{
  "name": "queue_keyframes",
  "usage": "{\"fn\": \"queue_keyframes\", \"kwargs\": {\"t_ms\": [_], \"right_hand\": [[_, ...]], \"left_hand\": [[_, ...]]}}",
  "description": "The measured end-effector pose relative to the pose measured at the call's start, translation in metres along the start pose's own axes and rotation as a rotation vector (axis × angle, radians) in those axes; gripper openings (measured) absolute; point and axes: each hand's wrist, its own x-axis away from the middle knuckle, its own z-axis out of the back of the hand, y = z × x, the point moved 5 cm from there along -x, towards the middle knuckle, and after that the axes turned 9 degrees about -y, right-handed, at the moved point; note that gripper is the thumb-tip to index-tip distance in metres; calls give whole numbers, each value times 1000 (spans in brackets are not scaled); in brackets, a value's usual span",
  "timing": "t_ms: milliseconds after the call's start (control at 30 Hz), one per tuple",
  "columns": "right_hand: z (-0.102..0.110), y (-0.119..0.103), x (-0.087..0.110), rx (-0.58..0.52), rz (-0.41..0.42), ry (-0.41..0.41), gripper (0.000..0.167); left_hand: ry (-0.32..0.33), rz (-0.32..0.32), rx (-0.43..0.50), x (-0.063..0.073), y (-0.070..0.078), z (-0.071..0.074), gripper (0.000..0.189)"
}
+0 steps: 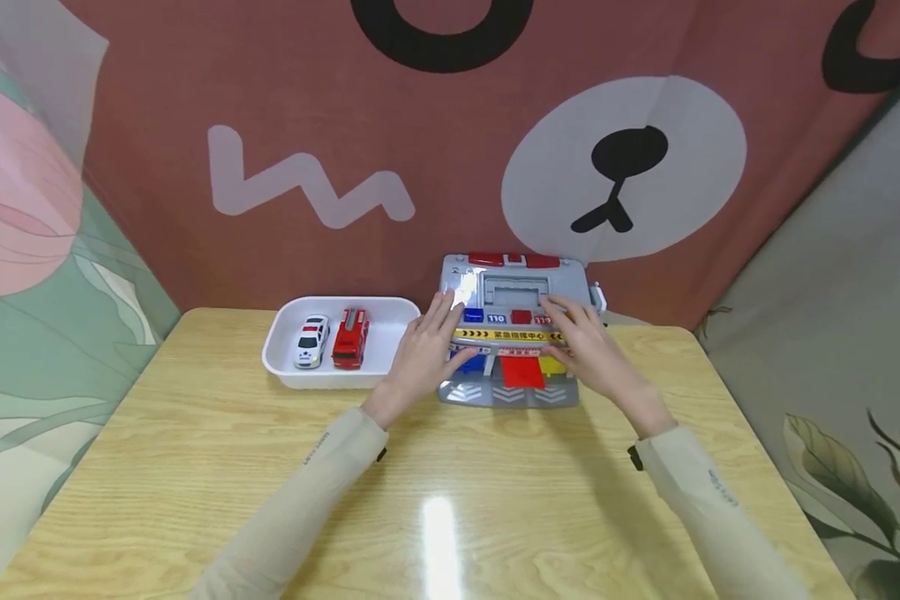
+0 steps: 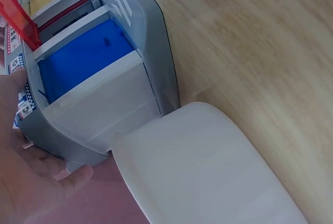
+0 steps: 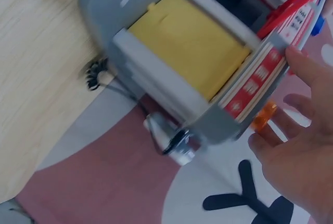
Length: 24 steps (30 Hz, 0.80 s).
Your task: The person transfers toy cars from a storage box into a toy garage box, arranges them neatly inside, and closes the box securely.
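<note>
A grey toy emergency station (image 1: 512, 336) stands at the back of the table, with a red flap (image 1: 522, 372) raised at the front between a blue door (image 2: 86, 60) and a yellow door (image 3: 190, 44). My left hand (image 1: 423, 337) rests along its left side, fingers extended over the top panel and thumb near the front edge. On the opposite side my right hand (image 1: 588, 346) touches the top with loosely bent fingers; its thumb lies at the front edge, above the yellow door. Blue and red buttons show between the hands.
Left of the station, a white tray (image 1: 341, 382) holds a white toy police car (image 1: 311, 342) and a red toy fire truck (image 1: 351, 337). A small white piece with a black coiled cord (image 3: 93, 73) hangs at the station's right side. A patterned cloth (image 1: 450, 167) rises behind.
</note>
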Motion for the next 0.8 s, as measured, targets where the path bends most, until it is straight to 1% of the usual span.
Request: {"fn": "queue_keyframes", "kwargs": {"t_ms": [167, 333, 433, 567, 800], "right_hand": [[0, 9, 4, -11, -28, -33, 75], [-3, 11, 7, -6, -60, -91, 69], [-2, 12, 8, -3, -65, -109, 66], [2, 14, 6, -22, -53, -107, 65], [6, 19, 2, -121, 7, -131, 63]], "left_hand": [[2, -4, 17, 0, 0, 2, 75], [-7, -4, 23, 1, 2, 0, 75], [-2, -4, 23, 0, 3, 0, 75], [8, -4, 58, -1, 3, 2, 74], [-23, 30, 153, 2, -3, 5, 73]]}}
